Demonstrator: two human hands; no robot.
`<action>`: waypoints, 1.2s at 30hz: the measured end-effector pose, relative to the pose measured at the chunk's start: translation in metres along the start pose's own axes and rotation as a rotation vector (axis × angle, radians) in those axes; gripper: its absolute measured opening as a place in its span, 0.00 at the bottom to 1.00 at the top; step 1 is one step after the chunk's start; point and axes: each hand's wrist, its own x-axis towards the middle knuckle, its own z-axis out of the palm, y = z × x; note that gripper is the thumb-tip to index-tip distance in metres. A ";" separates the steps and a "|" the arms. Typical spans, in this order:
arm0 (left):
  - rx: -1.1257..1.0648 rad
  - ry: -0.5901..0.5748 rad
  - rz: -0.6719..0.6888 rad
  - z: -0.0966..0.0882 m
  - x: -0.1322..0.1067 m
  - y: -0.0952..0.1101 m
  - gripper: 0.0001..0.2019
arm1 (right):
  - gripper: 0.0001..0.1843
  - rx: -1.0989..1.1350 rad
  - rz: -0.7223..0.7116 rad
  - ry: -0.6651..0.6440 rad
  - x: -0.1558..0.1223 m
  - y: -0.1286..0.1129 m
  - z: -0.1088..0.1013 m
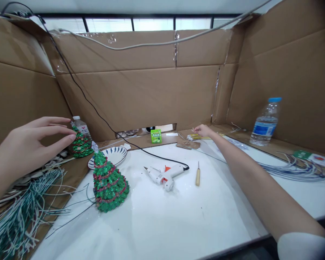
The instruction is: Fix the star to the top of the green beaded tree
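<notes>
My left hand (40,141) is at the left, fingers stretched out and thumb apart, beside the top of a small beaded Christmas tree (82,144). Whether the fingertips touch it I cannot tell. A larger green beaded Christmas tree (109,184) with red bead garlands and a clear topper stands nearer me on the white table (162,224). At the far edge, my right hand (204,130) is closed in a pinch; a tiny pale thing shows at its fingertips, too small to name. Just below it lie yellow and white strands (199,137).
A glue gun (162,177) lies mid-table, its black cord (89,101) running up left. Beside it is an awl (198,175). Around are a plate (119,154), a green box (156,136), water bottles (264,124), green-white strands (24,209), coiled wires (292,169) and cardboard walls (141,94).
</notes>
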 end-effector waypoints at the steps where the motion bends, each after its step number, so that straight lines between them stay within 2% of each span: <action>1: 0.000 0.002 -0.001 0.000 0.000 0.000 0.11 | 0.16 -0.014 0.023 -0.026 0.000 0.000 -0.001; 7: -0.002 0.000 0.004 0.002 0.000 0.001 0.12 | 0.16 -0.089 0.090 -0.135 0.001 -0.002 -0.003; 18: -0.010 -0.014 -0.012 0.000 0.000 0.001 0.12 | 0.14 -0.190 -0.085 -0.311 -0.010 -0.015 0.001; 27: -0.008 -0.029 -0.012 -0.003 0.000 0.003 0.11 | 0.15 -0.342 -0.038 -0.256 -0.017 -0.024 0.001; 36: 0.002 -0.044 -0.014 0.001 0.000 0.003 0.12 | 0.15 -0.398 -0.018 -0.234 -0.021 -0.021 0.002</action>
